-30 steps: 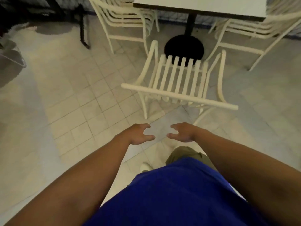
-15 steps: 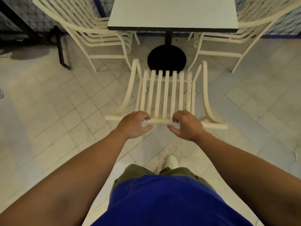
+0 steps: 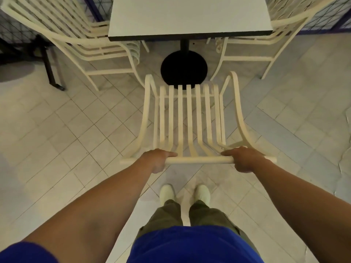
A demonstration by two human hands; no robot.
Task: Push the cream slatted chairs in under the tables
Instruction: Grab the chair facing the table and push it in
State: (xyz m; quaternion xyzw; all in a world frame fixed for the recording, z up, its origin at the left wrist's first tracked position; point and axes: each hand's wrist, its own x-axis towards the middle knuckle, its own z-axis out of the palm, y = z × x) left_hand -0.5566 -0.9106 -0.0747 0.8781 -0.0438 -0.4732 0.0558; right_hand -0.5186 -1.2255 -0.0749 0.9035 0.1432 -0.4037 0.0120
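Head view: the cream chair (image 3: 190, 118) is seen mid-frame, short of the table (image 3: 190, 16) up top. Its back bar (image 3: 199, 160) is gripped in the curled left hand (image 3: 157, 161) and right hand (image 3: 245, 160). A straight push is likely needed.

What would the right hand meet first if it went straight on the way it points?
The chair itself: the right hand grips its top rail. Beyond that, probably the table; depth unclear.
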